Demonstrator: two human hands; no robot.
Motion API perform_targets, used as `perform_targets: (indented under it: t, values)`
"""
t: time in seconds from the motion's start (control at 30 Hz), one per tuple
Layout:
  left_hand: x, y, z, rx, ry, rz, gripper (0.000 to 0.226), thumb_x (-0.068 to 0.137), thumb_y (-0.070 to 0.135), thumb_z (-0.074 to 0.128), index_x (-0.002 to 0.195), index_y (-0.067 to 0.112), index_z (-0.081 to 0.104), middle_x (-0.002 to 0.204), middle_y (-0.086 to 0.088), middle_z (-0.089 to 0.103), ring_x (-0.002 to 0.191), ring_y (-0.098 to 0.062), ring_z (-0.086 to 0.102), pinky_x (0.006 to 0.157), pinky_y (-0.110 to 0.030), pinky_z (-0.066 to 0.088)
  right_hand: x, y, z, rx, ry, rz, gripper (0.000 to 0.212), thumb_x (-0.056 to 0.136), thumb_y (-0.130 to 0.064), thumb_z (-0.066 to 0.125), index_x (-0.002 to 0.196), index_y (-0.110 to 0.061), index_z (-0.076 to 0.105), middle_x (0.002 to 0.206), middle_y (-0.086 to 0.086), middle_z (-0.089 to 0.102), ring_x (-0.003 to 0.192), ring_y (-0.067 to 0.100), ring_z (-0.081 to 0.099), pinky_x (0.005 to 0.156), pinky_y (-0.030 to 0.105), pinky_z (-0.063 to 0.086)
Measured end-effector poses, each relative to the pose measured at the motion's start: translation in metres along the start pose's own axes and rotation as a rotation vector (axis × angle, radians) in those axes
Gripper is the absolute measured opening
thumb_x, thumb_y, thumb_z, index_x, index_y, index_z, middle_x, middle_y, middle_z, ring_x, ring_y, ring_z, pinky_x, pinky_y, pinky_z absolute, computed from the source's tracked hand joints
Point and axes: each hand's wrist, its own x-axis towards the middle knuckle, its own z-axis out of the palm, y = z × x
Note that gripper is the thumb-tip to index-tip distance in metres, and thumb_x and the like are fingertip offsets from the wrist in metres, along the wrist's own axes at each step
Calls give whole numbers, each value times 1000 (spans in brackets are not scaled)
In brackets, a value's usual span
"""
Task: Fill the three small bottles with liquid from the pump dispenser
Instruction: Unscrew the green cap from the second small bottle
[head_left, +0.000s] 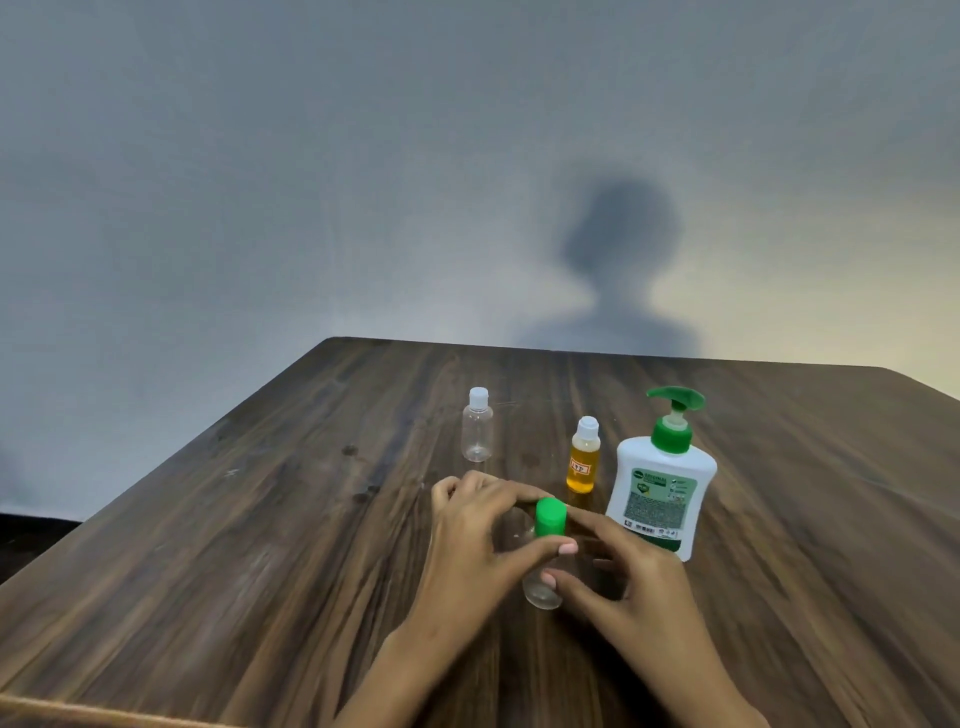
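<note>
A clear small bottle with a green cap (549, 519) stands on the wooden table (260, 519) between my hands. My left hand (478, 535) curls round its body, thumb across the front. My right hand (623, 577) holds it from the right, with a finger beside the cap and the thumb low on the bottle. Behind stand an empty clear bottle with a white cap (477, 426) and a small bottle of orange liquid (584, 457) with a white cap and a label. The white pump dispenser (660, 483) with a green pump stands to the right.
The table's far edge meets a grey wall with a person's shadow on it. The near left edge of the table (78, 709) shows at the bottom. A dark floor strip (26, 540) lies to the left.
</note>
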Motion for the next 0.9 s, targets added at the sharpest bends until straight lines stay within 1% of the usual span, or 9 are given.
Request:
perform_targets:
  t: [0.1, 0.2, 0.3, 0.4, 0.47, 0.53, 0.63, 0.77, 0.9]
  values:
    - [-7, -1, 5, -42, -18, -48, 33, 68, 72, 65, 93, 51, 63, 97, 28, 63, 97, 5, 54, 89, -17, 25, 1, -3, 0, 17, -33, 13, 42, 77, -13, 76, 110, -37, 64, 94, -24, 68, 90, -4, 64, 76, 24, 53]
    - [-15, -5, 10, -137, -32, -137, 31, 63, 73, 67, 92, 65, 61, 105, 32, 61, 99, 2, 56, 93, -19, 28, 3, -4, -4, -19, -68, 22, 49, 76, -10, 76, 102, -48, 59, 91, -29, 67, 87, -8, 63, 75, 21, 53]
    - [-16, -6, 9, -211, -27, -187, 30, 61, 65, 75, 89, 57, 68, 98, 29, 68, 97, -3, 63, 97, -40, 40, 7, -4, -13, -68, -115, 40, 48, 75, -17, 77, 114, -41, 62, 93, -27, 67, 92, -9, 61, 77, 23, 54]
    - [-17, -5, 6, -252, -20, -224, 33, 59, 60, 80, 88, 46, 73, 93, 24, 71, 91, -4, 66, 87, -49, 48, 16, -11, -23, -12, -58, 29, 47, 78, -1, 69, 115, -29, 65, 102, -22, 67, 97, -8, 61, 81, 22, 54]
    - [-17, -4, 5, -253, -42, -240, 34, 60, 59, 80, 89, 44, 73, 91, 22, 71, 90, -5, 65, 86, -47, 49, 20, -21, -25, 85, -5, -23, 36, 83, 0, 65, 110, -24, 68, 101, -16, 70, 97, -3, 64, 80, 19, 52]
    - [-18, -2, 5, -266, -76, -246, 32, 62, 58, 78, 92, 50, 71, 90, 22, 70, 90, -6, 63, 85, -42, 49, 23, -31, -21, 120, -6, -78, 22, 85, -18, 69, 107, -20, 70, 98, -15, 70, 94, -2, 64, 79, 14, 50]
    - [-17, -4, 5, -270, -96, -253, 35, 61, 58, 73, 93, 43, 75, 87, 10, 72, 88, -6, 60, 81, -31, 47, 26, -36, -10, -18, 3, -145, 25, 79, -40, 71, 97, -21, 73, 93, -16, 67, 90, 1, 63, 75, 17, 50]
    - [-16, -4, 4, -288, -103, -228, 44, 60, 55, 75, 96, 30, 77, 82, 4, 71, 82, 0, 58, 72, -11, 40, 30, -33, -1, -50, 104, -116, 17, 74, -28, 81, 84, -23, 69, 86, -11, 65, 80, 4, 62, 68, 25, 52]
    - [-15, -4, 4, -321, -107, -226, 49, 58, 53, 77, 94, 20, 78, 82, 2, 71, 81, 1, 58, 71, -7, 38, 32, -35, -4, -8, 67, -82, 15, 72, -21, 82, 84, -21, 72, 82, -9, 69, 78, 3, 65, 70, 24, 54]
